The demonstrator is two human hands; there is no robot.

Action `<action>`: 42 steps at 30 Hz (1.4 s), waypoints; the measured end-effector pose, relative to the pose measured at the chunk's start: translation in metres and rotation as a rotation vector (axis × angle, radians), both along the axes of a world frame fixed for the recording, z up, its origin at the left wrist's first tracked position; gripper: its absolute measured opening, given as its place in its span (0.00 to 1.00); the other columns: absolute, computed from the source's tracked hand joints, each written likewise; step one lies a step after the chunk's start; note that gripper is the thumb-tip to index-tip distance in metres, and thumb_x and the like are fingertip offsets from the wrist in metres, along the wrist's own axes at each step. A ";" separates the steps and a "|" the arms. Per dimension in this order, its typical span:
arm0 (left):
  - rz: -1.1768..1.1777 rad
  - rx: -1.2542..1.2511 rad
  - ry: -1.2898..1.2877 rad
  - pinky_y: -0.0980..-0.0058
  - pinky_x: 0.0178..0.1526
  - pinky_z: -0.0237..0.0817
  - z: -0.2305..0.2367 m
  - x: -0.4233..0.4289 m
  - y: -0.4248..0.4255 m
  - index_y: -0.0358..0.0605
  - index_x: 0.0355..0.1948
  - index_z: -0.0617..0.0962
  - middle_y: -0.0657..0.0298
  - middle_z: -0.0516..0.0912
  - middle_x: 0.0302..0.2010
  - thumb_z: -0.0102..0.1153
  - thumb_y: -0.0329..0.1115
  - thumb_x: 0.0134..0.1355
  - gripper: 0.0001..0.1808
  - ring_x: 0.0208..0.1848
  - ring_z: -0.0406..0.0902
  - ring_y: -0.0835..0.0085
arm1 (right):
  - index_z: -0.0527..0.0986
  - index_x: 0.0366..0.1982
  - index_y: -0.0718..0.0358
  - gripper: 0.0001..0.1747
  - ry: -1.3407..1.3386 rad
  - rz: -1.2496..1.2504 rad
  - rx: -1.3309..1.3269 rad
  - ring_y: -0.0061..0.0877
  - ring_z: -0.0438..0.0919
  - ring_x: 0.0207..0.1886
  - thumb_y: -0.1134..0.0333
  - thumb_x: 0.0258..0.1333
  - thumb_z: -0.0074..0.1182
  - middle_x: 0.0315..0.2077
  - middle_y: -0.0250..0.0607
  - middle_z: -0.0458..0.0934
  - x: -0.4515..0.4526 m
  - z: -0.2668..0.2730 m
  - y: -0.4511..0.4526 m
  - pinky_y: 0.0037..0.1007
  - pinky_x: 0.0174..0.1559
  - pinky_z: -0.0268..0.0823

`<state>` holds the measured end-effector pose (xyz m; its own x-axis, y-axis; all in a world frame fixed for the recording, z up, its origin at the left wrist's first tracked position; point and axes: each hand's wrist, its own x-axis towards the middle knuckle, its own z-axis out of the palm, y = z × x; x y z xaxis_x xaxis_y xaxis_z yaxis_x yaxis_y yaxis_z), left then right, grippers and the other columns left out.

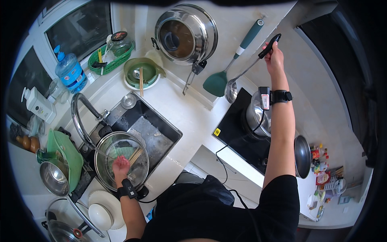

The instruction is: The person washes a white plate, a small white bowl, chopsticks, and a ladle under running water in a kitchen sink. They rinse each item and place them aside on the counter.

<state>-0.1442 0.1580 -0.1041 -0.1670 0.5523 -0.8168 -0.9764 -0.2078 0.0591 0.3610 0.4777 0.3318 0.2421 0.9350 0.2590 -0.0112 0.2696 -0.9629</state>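
My right hand [274,56] grips the black handle of a steel ladle [231,90], raised at the wall with its bowl downward. Beside it, a green-bladed spatula [215,83] hangs on the wall. My left hand [121,166] is over a wide pot [99,169] with black handles, set across the left part of the sink [164,143]. A thin stream from the curved faucet [79,118] reaches toward that hand. Several wooden chopsticks [136,155] and a green cloth [124,151] lie in the pot. Whether my left fingers hold the chopsticks is unclear.
A steel pot [257,116] stands on the black cooktop [234,121], under my right forearm. A cable runs across the cooktop's front. Green bowls [148,71] stand behind the sink; a green colander [68,163], a steel pan [54,178] and white bowls [101,216] crowd the left.
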 end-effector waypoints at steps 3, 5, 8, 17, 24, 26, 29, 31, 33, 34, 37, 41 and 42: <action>0.046 -0.028 0.003 0.75 0.34 0.68 -0.001 0.001 0.000 0.40 0.30 0.74 0.60 0.78 0.31 0.50 0.27 0.53 0.04 0.32 0.75 0.69 | 0.69 0.37 0.67 0.22 -0.040 -0.038 0.014 0.13 0.56 0.16 0.54 0.63 0.36 0.21 0.35 0.73 0.002 0.000 0.002 0.17 0.19 0.48; 0.058 -0.047 0.001 0.74 0.34 0.68 -0.001 0.001 0.001 0.40 0.30 0.74 0.60 0.77 0.31 0.50 0.28 0.53 0.04 0.32 0.75 0.69 | 0.70 0.37 0.67 0.22 -0.042 -0.029 0.018 0.13 0.55 0.16 0.53 0.63 0.36 0.21 0.35 0.73 0.004 0.001 0.003 0.17 0.19 0.48; 0.048 -0.057 -0.013 0.73 0.35 0.68 -0.003 0.000 0.002 0.40 0.29 0.74 0.60 0.77 0.31 0.49 0.28 0.53 0.04 0.32 0.75 0.69 | 0.70 0.37 0.67 0.23 -0.049 -0.024 0.005 0.13 0.55 0.15 0.53 0.63 0.35 0.21 0.35 0.73 0.008 0.001 0.004 0.18 0.19 0.48; 0.038 0.022 -0.015 0.72 0.36 0.69 -0.025 -0.006 -0.007 0.40 0.31 0.76 0.61 0.78 0.29 0.48 0.27 0.50 0.07 0.35 0.75 0.69 | 0.72 0.33 0.64 0.23 -0.128 -0.037 0.001 0.12 0.58 0.14 0.52 0.62 0.35 0.19 0.30 0.74 0.006 0.006 0.003 0.18 0.19 0.47; -0.036 0.186 -0.057 0.73 0.31 0.65 -0.011 -0.001 -0.020 0.41 0.28 0.75 0.59 0.76 0.25 0.52 0.29 0.52 0.03 0.25 0.71 0.70 | 0.73 0.32 0.62 0.17 -0.101 -0.061 0.021 0.17 0.69 0.26 0.54 0.59 0.44 0.24 0.33 0.75 0.020 -0.017 0.023 0.19 0.29 0.59; 0.040 0.247 0.040 0.77 0.26 0.62 0.000 0.009 -0.024 0.42 0.28 0.73 0.62 0.74 0.23 0.52 0.30 0.55 0.04 0.21 0.67 0.73 | 0.73 0.35 0.64 0.13 0.097 -0.083 0.079 0.20 0.72 0.33 0.61 0.57 0.48 0.30 0.36 0.76 0.005 -0.031 0.016 0.23 0.34 0.63; 0.111 0.078 0.074 0.78 0.30 0.64 0.025 0.009 -0.027 0.45 0.29 0.72 0.65 0.72 0.24 0.58 0.32 0.51 0.07 0.26 0.70 0.72 | 0.66 0.46 0.67 0.18 0.062 -0.263 0.323 0.31 0.70 0.41 0.67 0.54 0.47 0.37 0.44 0.71 -0.053 -0.064 -0.023 0.32 0.39 0.63; 0.198 -0.130 0.233 0.75 0.38 0.63 0.043 0.013 -0.035 0.45 0.34 0.73 0.66 0.72 0.29 0.56 0.32 0.52 0.09 0.32 0.70 0.73 | 0.67 0.44 0.65 0.15 -0.040 -0.044 0.385 0.26 0.70 0.37 0.69 0.54 0.45 0.37 0.42 0.72 -0.121 -0.100 -0.055 0.28 0.37 0.63; 0.234 -0.201 0.271 0.72 0.43 0.60 0.059 0.013 -0.053 0.46 0.38 0.73 0.66 0.72 0.31 0.54 0.32 0.53 0.11 0.36 0.69 0.74 | 0.69 0.42 0.63 0.14 -0.391 0.447 0.282 0.23 0.73 0.34 0.65 0.54 0.47 0.35 0.37 0.74 -0.192 -0.153 -0.102 0.22 0.32 0.64; 0.241 -0.210 0.314 0.70 0.46 0.59 0.065 0.014 -0.060 0.47 0.40 0.74 0.67 0.72 0.32 0.53 0.32 0.53 0.12 0.37 0.69 0.75 | 0.70 0.41 0.63 0.14 -0.262 0.792 0.139 0.21 0.73 0.35 0.64 0.55 0.48 0.36 0.38 0.74 -0.226 -0.183 -0.127 0.22 0.33 0.64; 0.245 -0.210 0.337 0.68 0.48 0.56 0.076 0.020 -0.079 0.50 0.43 0.74 0.67 0.72 0.33 0.51 0.32 0.53 0.14 0.38 0.69 0.76 | 0.74 0.37 0.60 0.08 -0.534 1.373 -0.056 0.16 0.73 0.35 0.72 0.53 0.50 0.31 0.33 0.75 -0.314 -0.268 -0.196 0.20 0.37 0.65; 0.292 -0.141 0.320 0.67 0.54 0.55 0.084 0.028 -0.094 0.47 0.46 0.73 0.62 0.72 0.44 0.49 0.33 0.55 0.16 0.49 0.67 0.70 | 0.71 0.41 0.64 0.18 -1.112 1.671 0.089 0.42 0.76 0.38 0.66 0.48 0.56 0.37 0.50 0.75 -0.386 -0.360 -0.229 0.33 0.41 0.68; 0.289 -0.151 0.345 0.67 0.56 0.53 0.085 0.030 -0.096 0.46 0.47 0.73 0.62 0.72 0.46 0.49 0.33 0.56 0.16 0.52 0.66 0.70 | 0.70 0.43 0.65 0.20 -1.245 1.625 0.256 0.44 0.75 0.38 0.65 0.47 0.56 0.38 0.52 0.75 -0.397 -0.380 -0.231 0.34 0.41 0.68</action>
